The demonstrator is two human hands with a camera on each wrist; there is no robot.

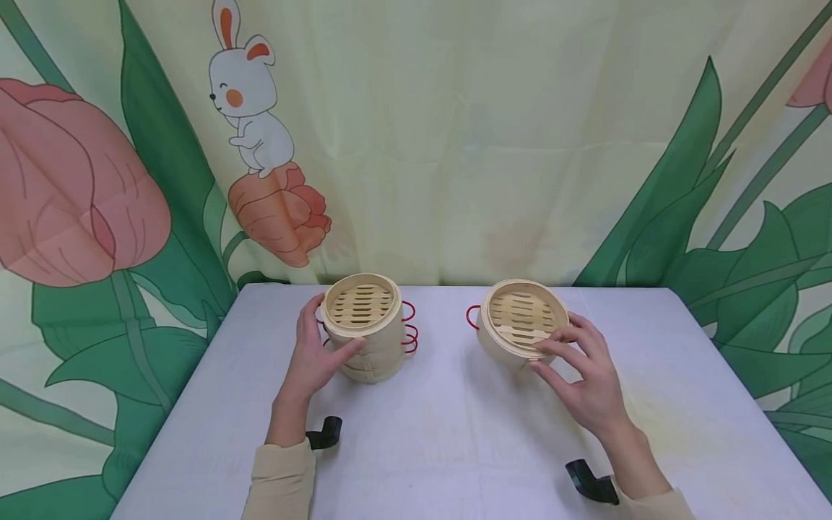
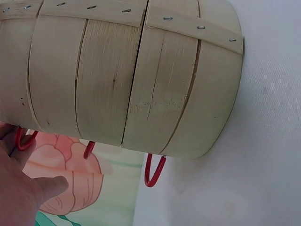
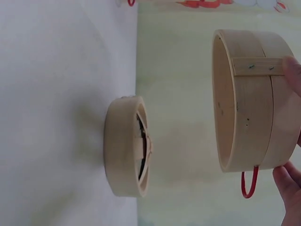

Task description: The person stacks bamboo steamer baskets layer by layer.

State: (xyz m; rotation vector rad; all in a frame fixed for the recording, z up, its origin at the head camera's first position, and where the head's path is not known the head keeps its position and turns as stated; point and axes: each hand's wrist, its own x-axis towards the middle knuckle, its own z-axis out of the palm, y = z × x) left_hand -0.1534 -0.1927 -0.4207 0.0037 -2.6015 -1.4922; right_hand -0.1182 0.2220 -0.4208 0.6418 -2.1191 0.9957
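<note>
My left hand [image 1: 316,361] is at the near-left side of a stack of bamboo steamer baskets [image 1: 364,343] with red side handles. In the left wrist view its fingers touch the stack near the top red handle [image 2: 24,141], while the thumb [image 2: 54,187] stands apart from the wall. My right hand [image 1: 588,372] pinches the near rim of a single bamboo steamer basket [image 1: 526,318], tilted and raised off the table. Under that basket, the right wrist view shows a bamboo steamer lid [image 3: 123,146] with a strip handle, lying on the table; from the head it is mostly hidden.
The table bears a white cloth [image 1: 416,448]. Behind it hangs a printed curtain [image 1: 455,144] with a rabbit, a carrot and tulips. A black wrist camera mount [image 1: 326,433] sits by the left wrist, another black mount [image 1: 591,482] by the right.
</note>
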